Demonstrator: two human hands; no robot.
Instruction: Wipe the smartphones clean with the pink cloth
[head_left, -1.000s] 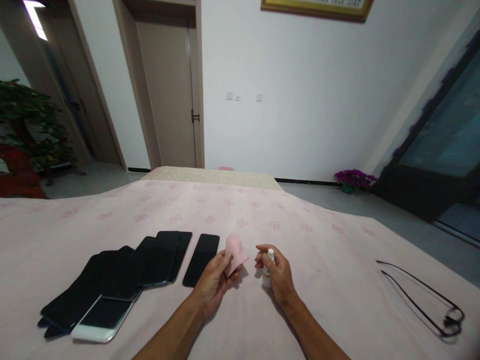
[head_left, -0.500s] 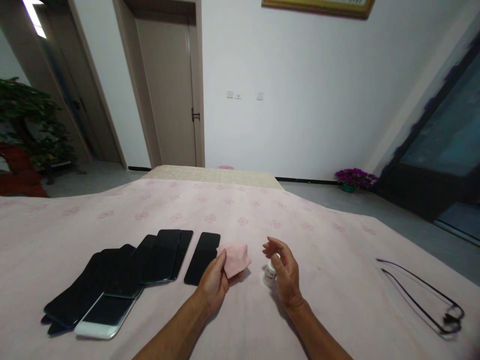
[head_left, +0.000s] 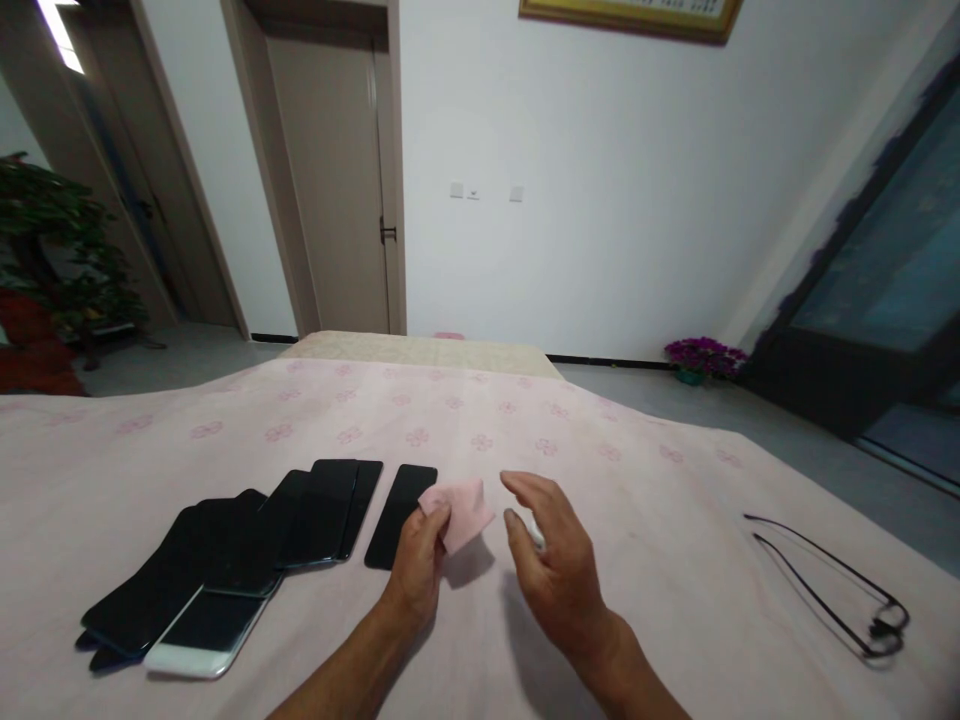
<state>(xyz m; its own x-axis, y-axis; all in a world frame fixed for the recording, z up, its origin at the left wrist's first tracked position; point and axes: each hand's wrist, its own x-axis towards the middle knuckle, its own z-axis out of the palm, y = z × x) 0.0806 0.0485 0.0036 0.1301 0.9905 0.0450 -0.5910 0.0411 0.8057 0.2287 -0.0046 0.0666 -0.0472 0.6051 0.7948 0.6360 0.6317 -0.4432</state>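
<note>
My left hand [head_left: 417, 572] pinches a small pink cloth [head_left: 459, 510] between thumb and fingers, raised a little over the tablecloth. A black phone [head_left: 397, 520] lies just behind that hand, partly covered by the cloth and fingers. To the right, my right hand [head_left: 559, 560] is in the air with thumb and fingers apart, facing the cloth. Behind its thumb shows a bit of a white bottle [head_left: 537, 536]; the hand hides the rest, and it does not look gripped.
Several dark phones [head_left: 240, 545] overlap in a fanned pile at left, with a white-edged phone [head_left: 210, 630] at the near end. Black-framed glasses [head_left: 832, 580] lie at right. The pink flowered tablecloth [head_left: 480, 410] spreads beneath everything.
My right hand has come away from the bottle, moving left and nearer the camera, its fingers wider apart. My left hand and the cloth have shifted slightly left.
</note>
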